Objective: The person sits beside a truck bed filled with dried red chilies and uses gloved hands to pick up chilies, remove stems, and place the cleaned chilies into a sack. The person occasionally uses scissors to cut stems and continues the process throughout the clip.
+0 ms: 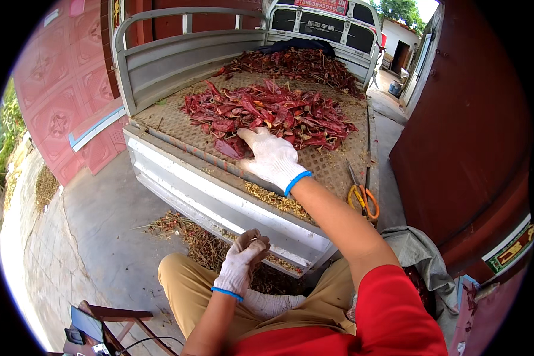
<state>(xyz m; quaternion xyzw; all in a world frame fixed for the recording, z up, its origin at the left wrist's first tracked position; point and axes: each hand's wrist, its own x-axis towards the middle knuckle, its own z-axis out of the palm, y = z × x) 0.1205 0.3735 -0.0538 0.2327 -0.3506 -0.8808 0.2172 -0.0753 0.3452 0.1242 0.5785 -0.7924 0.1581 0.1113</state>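
Observation:
A heap of dried red chili peppers [267, 109] lies on the textured metal bed [178, 111] of a small cargo vehicle. My right hand [271, 153], in a white knit glove with a blue cuff, reaches over the near edge of the heap. Its thumb and fingers are spread around a dark red pepper [228, 149], and no firm grip shows. Lower down, in front of the lowered tailgate [231, 209], is my gloved left hand [242, 258]. Its fingers are curled in, and whether anything small is between them is hidden.
Scissors with orange and yellow handles [362, 198] lie at the bed's right edge. Farther back is a darker chili pile [293, 66]. Stems and scraps [196, 244] litter the floor under the tailgate. A wooden stool [120, 313] bears electronic devices. A dark red door [467, 147] stands right.

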